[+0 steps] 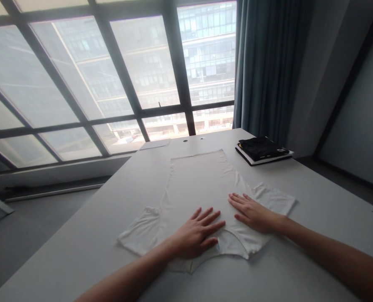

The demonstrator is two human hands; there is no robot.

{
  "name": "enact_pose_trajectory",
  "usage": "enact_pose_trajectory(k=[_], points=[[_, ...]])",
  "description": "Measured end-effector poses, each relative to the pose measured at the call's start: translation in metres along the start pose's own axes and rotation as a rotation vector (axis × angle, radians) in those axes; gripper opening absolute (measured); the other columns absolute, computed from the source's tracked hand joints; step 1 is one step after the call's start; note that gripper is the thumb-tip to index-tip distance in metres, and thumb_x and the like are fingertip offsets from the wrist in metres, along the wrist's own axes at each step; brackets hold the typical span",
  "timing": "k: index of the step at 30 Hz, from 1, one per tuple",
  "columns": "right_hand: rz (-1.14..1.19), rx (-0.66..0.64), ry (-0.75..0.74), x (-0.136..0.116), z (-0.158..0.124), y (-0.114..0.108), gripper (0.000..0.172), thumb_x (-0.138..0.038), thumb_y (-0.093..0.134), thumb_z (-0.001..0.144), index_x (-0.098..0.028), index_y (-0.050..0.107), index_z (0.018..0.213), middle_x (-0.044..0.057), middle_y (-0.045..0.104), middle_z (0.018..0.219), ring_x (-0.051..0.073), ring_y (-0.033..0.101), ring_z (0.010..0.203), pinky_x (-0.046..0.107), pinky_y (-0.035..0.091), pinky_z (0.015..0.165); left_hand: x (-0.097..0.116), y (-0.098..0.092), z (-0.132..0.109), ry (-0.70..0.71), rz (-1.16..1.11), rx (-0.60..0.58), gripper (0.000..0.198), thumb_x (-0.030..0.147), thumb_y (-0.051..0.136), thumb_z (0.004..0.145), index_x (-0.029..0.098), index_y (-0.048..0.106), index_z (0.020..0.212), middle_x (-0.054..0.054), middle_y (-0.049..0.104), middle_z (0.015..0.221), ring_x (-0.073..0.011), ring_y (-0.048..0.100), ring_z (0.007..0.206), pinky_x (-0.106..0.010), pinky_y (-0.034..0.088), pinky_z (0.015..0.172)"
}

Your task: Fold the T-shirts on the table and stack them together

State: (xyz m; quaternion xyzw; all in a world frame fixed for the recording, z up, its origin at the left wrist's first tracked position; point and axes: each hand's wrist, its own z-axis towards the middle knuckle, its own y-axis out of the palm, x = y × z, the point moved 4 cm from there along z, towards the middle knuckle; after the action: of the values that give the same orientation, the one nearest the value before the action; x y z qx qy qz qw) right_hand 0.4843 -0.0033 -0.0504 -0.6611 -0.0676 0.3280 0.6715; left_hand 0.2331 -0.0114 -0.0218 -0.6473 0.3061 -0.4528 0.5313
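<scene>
A white T-shirt (195, 184) lies spread on the white table (111, 201), its neckline toward me and its hem toward the window. Both short sleeves stick out to the sides, somewhat wrinkled. My left hand (197, 233) rests flat on the shirt just left of the collar, fingers spread. On the right part of the chest lies my right hand (252, 212), palm down with its fingers stretched out. Neither hand grips the fabric. A small label shows inside the collar beside my left thumb.
Folded dark clothing (258, 147) sits in a stack with something white at the table's far right. A pale flat sheet (155, 144) lies at the far left edge. Beyond stand a large window (148, 63) and a blue-grey curtain (265, 71).
</scene>
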Motion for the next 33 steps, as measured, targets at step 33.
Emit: enact_pose_trajectory(k=[33], points=[[-0.19, 0.223, 0.435, 0.09, -0.02, -0.046, 0.064, -0.045, 0.042, 0.098, -0.004, 0.049, 0.147, 0.024, 0.047, 0.152, 0.035, 0.04, 0.144, 0.053, 0.033, 0.117, -0.013, 0.017, 0.186, -0.101, 0.07, 0.174, 0.072, 0.061, 0.036, 0.1, 0.018, 0.031, 0.157, -0.015, 0.029, 0.164, -0.0323, 0.021, 0.153, -0.059, 0.018, 0.122]])
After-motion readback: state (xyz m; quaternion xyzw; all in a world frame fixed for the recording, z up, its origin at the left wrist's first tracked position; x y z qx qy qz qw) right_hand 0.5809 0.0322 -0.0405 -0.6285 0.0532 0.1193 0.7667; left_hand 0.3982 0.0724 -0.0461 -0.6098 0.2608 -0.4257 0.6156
